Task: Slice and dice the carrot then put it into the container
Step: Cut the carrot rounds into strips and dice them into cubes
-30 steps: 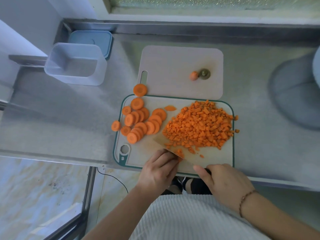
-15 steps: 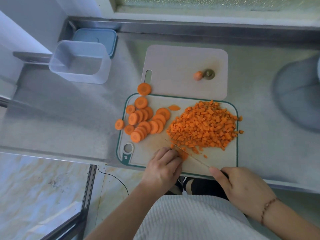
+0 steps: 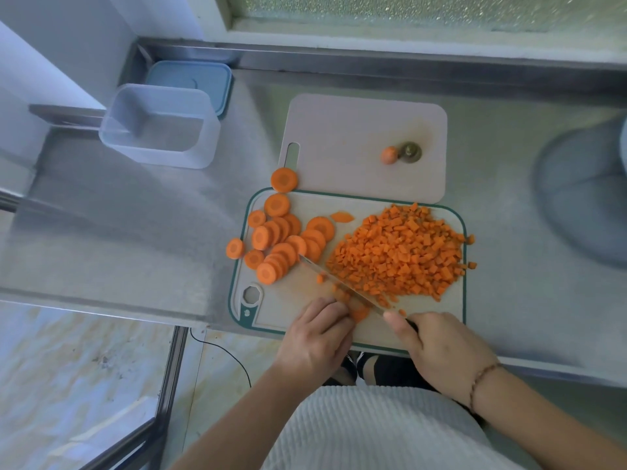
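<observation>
Carrot cubes (image 3: 398, 254) lie heaped at centre right of the frame on the green-rimmed cutting board (image 3: 437, 307), with round slices (image 3: 283, 244) stacked to their left. My right hand (image 3: 437, 351) has its grip curled round the knife (image 3: 342, 288) handle. My left hand (image 3: 317, 337) pinches a carrot piece (image 3: 359, 313) under curled fingertips beside the blade. An empty container (image 3: 159, 125) stands on the counter (image 3: 135, 215), upper left.

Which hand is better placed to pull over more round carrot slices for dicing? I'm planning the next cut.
Left. The left hand sits nearest the orange round carrot slices and holds only a small piece, while the right hand grips the metal-bladed knife.
</observation>
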A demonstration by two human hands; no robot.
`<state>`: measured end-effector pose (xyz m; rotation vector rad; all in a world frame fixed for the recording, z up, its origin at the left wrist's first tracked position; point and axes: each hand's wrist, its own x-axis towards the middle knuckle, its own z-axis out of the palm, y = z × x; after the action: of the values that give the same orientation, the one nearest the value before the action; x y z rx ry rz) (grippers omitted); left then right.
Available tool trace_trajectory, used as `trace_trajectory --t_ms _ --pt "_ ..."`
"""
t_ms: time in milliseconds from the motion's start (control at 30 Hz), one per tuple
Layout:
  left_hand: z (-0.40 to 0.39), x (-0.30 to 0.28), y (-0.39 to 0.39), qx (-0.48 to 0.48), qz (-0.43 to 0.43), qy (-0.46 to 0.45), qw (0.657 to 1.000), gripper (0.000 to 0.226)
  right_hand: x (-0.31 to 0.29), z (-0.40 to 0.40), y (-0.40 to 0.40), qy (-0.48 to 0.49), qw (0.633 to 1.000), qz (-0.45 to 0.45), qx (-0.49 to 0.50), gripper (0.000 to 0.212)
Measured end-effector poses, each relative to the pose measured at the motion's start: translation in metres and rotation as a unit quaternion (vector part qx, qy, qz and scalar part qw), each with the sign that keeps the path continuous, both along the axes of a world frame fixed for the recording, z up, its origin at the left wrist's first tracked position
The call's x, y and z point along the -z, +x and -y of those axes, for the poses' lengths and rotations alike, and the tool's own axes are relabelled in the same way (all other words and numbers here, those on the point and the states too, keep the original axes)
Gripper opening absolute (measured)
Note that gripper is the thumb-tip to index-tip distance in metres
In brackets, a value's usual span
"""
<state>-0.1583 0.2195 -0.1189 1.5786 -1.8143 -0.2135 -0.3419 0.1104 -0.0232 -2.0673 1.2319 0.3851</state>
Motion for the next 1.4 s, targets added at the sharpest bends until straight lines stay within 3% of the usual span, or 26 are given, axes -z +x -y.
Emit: trace_trajectory --t_ms 400,1100,1400 --pt "0.0 0.0 -0.007 -0.038 -0.02 -0.008 0.999 0.002 -0.006 -0.014 -0.008 -0.004 0.998 -0.043 -0.038 0.079" --pt "-0.011 0.006 -0.007 -0.048 0.011 -0.007 0.999 0.006 -0.024 -0.022 -0.007 0.013 1.0 0.002 -0.02 0.063" --pt "-0.014 0.003 -0.011 -0.046 -0.029 0.014 0.998 0.004 -0.006 -0.024 0.004 0.03 0.999 0.013 -0.002 0.066"
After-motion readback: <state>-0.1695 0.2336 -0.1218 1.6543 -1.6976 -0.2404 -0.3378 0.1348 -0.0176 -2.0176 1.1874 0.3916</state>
